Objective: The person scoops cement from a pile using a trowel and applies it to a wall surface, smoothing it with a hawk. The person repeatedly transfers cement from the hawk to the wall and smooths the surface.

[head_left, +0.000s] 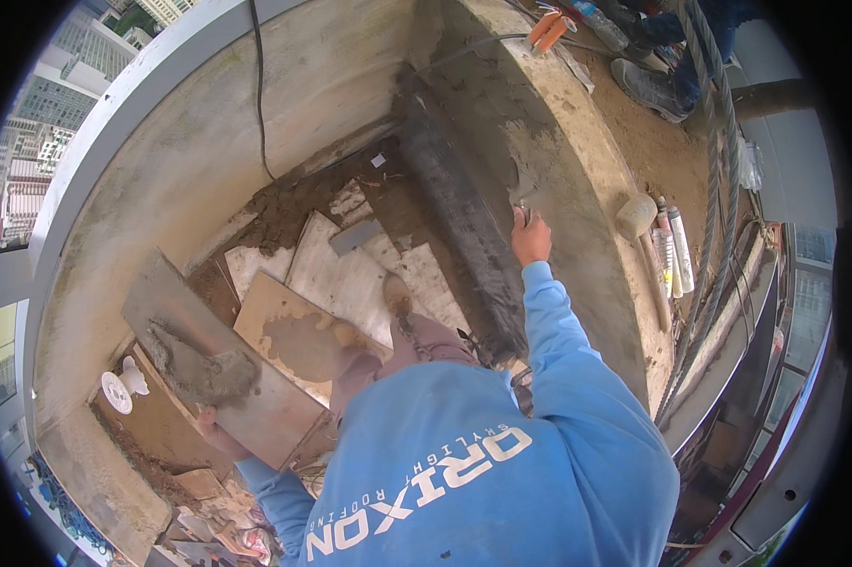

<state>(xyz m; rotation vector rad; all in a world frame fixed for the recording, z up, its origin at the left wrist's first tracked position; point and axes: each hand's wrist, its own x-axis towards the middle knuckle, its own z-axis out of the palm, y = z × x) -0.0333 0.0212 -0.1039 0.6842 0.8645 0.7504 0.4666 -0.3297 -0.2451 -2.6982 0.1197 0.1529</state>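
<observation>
My right hand (531, 237) is closed round the handle of a small trowel (522, 195). The trowel's blade meets the grey inner wall (566, 248) on the right, where a patch of wet mortar (533, 163) shows. Down at the left, my left hand (220, 432) grips the near edge of a long flat board (279, 416), its fingers partly hidden beneath. A heap of wet grey mortar (208, 374) lies on that board, which is held out over the floor of the pit.
Flat sheets (327, 269) cover part of the dirty floor near my boot (398, 294). A white spool (119, 390) sits at the left. Along the right ledge lie a mallet (636, 215), several tubes (677, 250) and hanging ropes (725, 189). Another person's shoe (651, 87) stands beyond.
</observation>
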